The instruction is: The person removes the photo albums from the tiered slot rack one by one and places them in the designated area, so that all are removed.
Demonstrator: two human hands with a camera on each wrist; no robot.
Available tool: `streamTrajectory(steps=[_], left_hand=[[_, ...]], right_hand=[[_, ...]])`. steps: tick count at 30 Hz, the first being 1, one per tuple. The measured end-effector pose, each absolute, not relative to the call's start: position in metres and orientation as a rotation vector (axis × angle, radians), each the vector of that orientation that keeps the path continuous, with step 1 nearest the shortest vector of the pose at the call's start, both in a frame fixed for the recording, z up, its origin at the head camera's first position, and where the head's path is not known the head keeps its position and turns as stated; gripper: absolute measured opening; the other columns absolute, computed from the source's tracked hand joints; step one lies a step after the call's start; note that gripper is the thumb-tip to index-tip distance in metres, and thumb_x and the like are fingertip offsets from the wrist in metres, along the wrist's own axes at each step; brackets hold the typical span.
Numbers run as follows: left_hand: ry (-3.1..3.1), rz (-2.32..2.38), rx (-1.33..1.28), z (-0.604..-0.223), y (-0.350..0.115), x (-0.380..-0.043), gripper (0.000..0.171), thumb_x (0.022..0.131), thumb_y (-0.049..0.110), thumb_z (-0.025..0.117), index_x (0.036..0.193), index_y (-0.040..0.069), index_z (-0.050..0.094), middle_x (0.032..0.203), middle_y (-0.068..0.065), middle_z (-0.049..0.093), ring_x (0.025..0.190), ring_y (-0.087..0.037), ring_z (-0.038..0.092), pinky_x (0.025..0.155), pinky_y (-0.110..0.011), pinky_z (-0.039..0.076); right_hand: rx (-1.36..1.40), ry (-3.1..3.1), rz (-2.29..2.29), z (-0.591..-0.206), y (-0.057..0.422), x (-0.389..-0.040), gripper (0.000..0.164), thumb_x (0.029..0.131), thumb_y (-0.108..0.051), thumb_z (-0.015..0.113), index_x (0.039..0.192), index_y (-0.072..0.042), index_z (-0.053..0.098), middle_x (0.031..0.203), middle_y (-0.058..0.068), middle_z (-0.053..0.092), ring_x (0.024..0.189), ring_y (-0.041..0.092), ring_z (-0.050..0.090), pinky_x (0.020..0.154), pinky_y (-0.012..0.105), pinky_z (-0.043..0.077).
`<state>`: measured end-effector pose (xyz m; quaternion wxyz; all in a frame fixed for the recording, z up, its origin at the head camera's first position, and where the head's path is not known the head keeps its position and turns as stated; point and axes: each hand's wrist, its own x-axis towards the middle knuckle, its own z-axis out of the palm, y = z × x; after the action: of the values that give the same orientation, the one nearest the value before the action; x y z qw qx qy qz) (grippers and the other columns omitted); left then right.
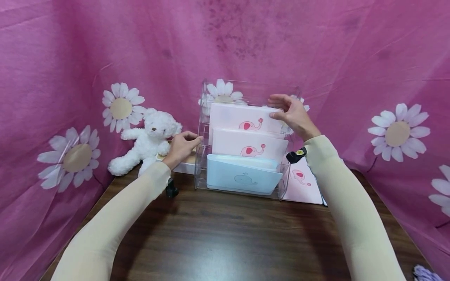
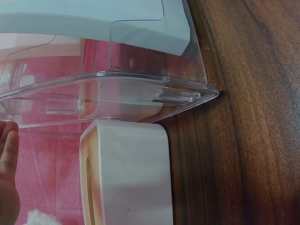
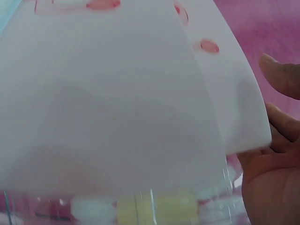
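Observation:
A clear tiered rack (image 1: 284,185) stands on the table with papers in its tiers. My left hand (image 1: 183,146) pinches the rack's left side edge; in the left wrist view only part of the hand (image 2: 7,173) shows, at the side wall. At the top right corner of the upper pink elephant paper (image 1: 228,117) is my right hand (image 1: 293,115). Its thumb and fingers are spread apart around that corner, as the right wrist view shows beside the paper edge (image 3: 246,117). A second pink elephant paper (image 1: 228,142) sits one tier below, and pale blue whale papers (image 1: 225,175) fill the lowest tier.
A white teddy bear (image 1: 149,136) sits at the left. Against the rack's left side is a white box (image 2: 131,173) with a slot. More pink paper (image 1: 302,187) lies by the rack's right side. A pink floral curtain (image 1: 334,58) surrounds the wooden table (image 1: 225,234).

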<state>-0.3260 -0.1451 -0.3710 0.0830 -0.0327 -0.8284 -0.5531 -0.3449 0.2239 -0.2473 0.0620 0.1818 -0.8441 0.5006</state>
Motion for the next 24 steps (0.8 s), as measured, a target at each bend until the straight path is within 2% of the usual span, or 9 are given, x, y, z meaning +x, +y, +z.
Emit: streamTrajectory(steps=[7, 14, 20, 24], left_hand=[[-2.49, -1.649, -0.099, -0.37, -0.146, -0.326, 0.039, 0.09, 0.044, 0.075, 0.109, 0.011, 0.072, 0.111, -0.009, 0.072, 0.1, -0.023, 0.063, 0.083, -0.032, 0.051], [-2.511, -1.64, -0.083, -0.37, -0.147, -0.325, 0.041, 0.088, 0.047, 0.075, 0.108, 0.012, 0.072, 0.111, -0.009, 0.072, 0.099, -0.023, 0.063, 0.082, -0.031, 0.052], [-2.499, -1.627, -0.091, -0.369, -0.148, -0.324, 0.041, 0.088, 0.049, 0.075, 0.107, 0.012, 0.072, 0.11, -0.009, 0.073, 0.098, -0.023, 0.063, 0.081, -0.031, 0.051], [-2.512, -1.625, -0.098, -0.37, -0.148, -0.324, 0.042, 0.088, 0.049, 0.075, 0.107, 0.012, 0.072, 0.111, -0.009, 0.073, 0.099, -0.023, 0.063, 0.082, -0.031, 0.051]], right_hand=[[0.553, -2.61, 1.47, -0.255, 0.211, -0.353, 0.06, 0.091, -0.012, 0.073, 0.147, -0.01, 0.051, 0.149, 0.012, 0.056, 0.133, 0.024, 0.057, 0.103, 0.024, 0.05], [0.426, -2.729, 1.393, -0.263, 0.205, -0.356, 0.055, 0.088, -0.023, 0.077, 0.141, -0.023, 0.06, 0.13, 0.009, 0.067, 0.114, 0.019, 0.061, 0.086, 0.024, 0.054], [0.4, -2.746, 1.376, -0.262, 0.201, -0.357, 0.056, 0.087, -0.027, 0.079, 0.14, -0.025, 0.061, 0.133, 0.006, 0.066, 0.119, 0.021, 0.059, 0.089, 0.029, 0.054], [0.373, -2.753, 1.358, -0.263, 0.199, -0.358, 0.056, 0.086, -0.029, 0.081, 0.138, -0.024, 0.062, 0.131, 0.007, 0.067, 0.113, 0.021, 0.061, 0.084, 0.028, 0.055]])
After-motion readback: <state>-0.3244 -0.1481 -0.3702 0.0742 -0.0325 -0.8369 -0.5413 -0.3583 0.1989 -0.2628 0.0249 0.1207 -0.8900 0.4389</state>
